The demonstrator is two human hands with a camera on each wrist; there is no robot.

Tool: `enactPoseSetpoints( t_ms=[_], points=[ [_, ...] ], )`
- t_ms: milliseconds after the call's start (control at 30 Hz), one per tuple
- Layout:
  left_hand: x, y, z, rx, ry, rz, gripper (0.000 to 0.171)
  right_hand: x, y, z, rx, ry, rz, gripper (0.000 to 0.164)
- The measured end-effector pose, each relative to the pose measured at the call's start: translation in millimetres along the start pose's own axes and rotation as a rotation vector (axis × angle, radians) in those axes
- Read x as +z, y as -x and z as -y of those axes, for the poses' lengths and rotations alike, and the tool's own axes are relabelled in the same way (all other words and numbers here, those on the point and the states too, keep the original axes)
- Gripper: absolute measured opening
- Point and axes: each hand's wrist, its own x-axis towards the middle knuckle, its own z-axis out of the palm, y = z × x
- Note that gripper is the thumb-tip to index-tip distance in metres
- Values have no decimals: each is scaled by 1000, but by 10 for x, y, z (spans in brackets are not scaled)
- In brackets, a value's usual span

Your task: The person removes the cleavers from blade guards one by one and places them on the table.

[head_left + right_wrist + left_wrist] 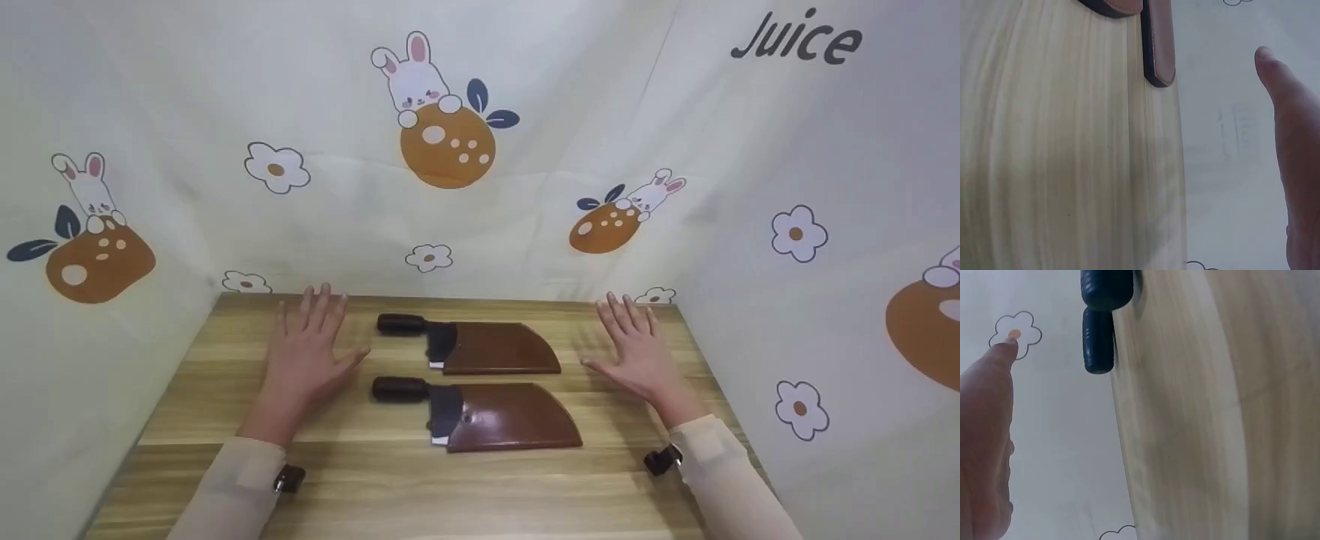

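Two cleavers with dark handles lie flat, one behind the other, their blades covered by brown sheaths. The far cleaver (499, 347) and the near cleaver (510, 417) both point their handles left. My left hand (309, 358) is to the left of the handles, fingers spread and holding nothing. On the other side, my right hand (636, 349) is spread beyond the sheath tips, also without anything in it. In the left wrist view the two handle ends (1107, 289) show at the top; the right wrist view catches the sheath tips (1161, 45).
A wood-grain table (360, 495) carries the cleavers. Pale fabric (337, 90) printed with rabbits, oranges and flowers rises behind it and along both sides. A dark band-mounted device (289, 478) sits on the left wrist, another device (662, 460) on the right.
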Motion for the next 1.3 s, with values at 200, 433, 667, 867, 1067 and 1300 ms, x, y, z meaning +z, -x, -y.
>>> enactPoseSetpoints(
  t_ms=[200, 433, 667, 867, 1067, 1300],
  points=[
    [26, 76, -122, 0, 17, 6, 101, 58, 81, 103, -54, -13, -28, 111],
    [95, 155, -282, 17, 42, 44, 100, 84, 164, 273, -56, -16, 12, 111],
    [171, 218, -401, 63, 141, 26, 96, 142, 240, 427, -64, -112, 22, 110],
    [236, 284, -479, 78, 153, 41, 96, 175, 286, 547, -103, -133, 20, 110],
    [271, 297, -586, 105, 238, 87, 93, 227, 340, 659, -161, -186, -16, 109],
    [320, 265, -656, 115, 347, 110, 85, 295, 390, 795, -170, -276, 14, 109]
  ],
)
